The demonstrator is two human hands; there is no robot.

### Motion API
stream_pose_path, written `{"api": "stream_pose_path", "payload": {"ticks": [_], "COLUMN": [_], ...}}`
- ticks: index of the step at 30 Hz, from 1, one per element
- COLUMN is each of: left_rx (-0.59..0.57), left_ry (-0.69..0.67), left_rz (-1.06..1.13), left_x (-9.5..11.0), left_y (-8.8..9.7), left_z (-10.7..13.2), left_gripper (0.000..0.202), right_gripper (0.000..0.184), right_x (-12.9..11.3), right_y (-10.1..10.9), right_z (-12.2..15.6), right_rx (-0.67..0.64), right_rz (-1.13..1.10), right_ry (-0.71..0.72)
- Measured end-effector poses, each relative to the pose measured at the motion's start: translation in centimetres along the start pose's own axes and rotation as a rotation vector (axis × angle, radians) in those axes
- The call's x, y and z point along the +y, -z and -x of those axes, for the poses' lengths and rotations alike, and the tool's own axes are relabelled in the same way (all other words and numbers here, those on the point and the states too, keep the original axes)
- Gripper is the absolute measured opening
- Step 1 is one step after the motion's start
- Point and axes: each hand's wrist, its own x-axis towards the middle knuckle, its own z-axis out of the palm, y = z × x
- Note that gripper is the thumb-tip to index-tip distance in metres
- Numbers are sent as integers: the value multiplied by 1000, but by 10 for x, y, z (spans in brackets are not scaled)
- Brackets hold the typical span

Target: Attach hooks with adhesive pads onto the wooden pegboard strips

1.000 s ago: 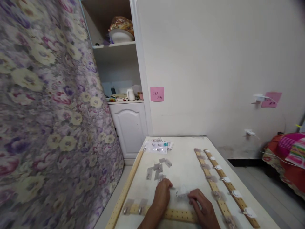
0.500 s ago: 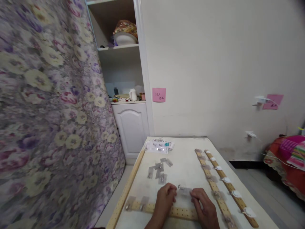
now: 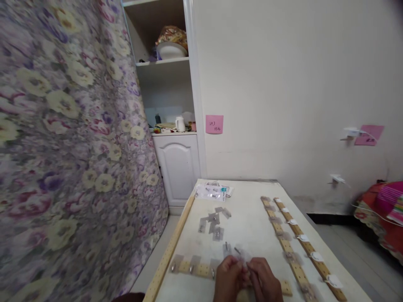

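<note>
My left hand (image 3: 230, 279) and my right hand (image 3: 265, 279) are close together over the near part of the table, fingers pinched. Between their fingertips is a clear plastic hook (image 3: 238, 251), a see-through square with a small metal hook, partly hidden by the fingers. Just beyond my left fingers is another clear piece with a metal part (image 3: 226, 247). Under my hands runs a pale wooden strip with holes (image 3: 202, 269). Several similar clear pieces with shiny metal parts sit along its left part; my hands cover its middle.
Loose clear pieces (image 3: 213, 219) lie in a cluster farther up the white table (image 3: 245, 214). A package (image 3: 210, 193) rests at the far left corner. A long wooden bar (image 3: 173, 245) lines the left edge. Two strips (image 3: 284, 244) (image 3: 310, 247) carrying several hooks lie at right.
My hands have come together, the left now meeting the right at the clear plastic hook. The view has turned slightly left, and a third clear piece on the near strip has come into sight.
</note>
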Motion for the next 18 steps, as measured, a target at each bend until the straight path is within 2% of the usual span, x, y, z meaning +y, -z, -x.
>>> {"api": "stream_pose_path", "payload": {"ticks": [5,8,10,13,18], "left_rx": [62,98,115,114,107], "left_ry": [29,64,98,146,174], "left_rz": [-73,-91,-62,-34,-122], "left_x": [-3,-8,-13,-22,-36], "left_y": [6,8,7,4,8], "left_z": [1,4,6,12,22], "left_gripper": [19,21,25,28,26], "right_gripper": [27,31,38,39,32], "right_x": [-8,-8,-7,-4,-4], "right_y": [-1,3,5,7,15], "right_z": [9,12,14,15,11], "right_rx": [10,65,53,-67,-275], "right_rz": [-98,-132,-189,-318,-420], "right_ry": [-173,-427,-601,-733,-762]}}
